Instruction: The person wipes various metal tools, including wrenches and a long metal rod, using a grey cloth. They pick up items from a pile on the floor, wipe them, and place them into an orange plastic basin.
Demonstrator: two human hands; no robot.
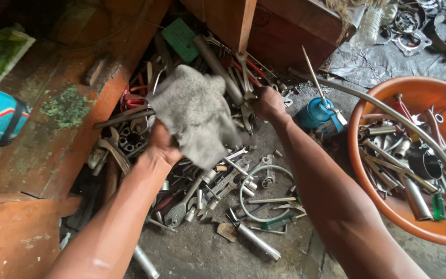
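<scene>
the left hand (162, 147) has its grip clenched on a grey cloth (194, 116), bunched at the bottom so the loose bulk fans up and drapes over the heap of tools; held that way, the cloth hangs free of the dirt rather than lying in it. the right hand (268, 102) reaches further into the pile, its grip closed around the end of a long grey metal bar (218, 67) that slants up toward the wooden box (285, 26), so the bar is steadied just beside the cloth. which fingers press where cannot be told, since the hand is seen from its back.

below both hands, on the concrete floor (202, 253), spanners (228, 181), sockets and a loop of wire (264, 194) lie scattered, spilled out from under a rusty orange ledge (52, 129). a blue oil can (313, 113) with a thin spout stands just right of the right hand, within easy reach. further right an orange basin (367, 201) holds more tools and tubes, gathered together rather than loose on the floor.
</scene>
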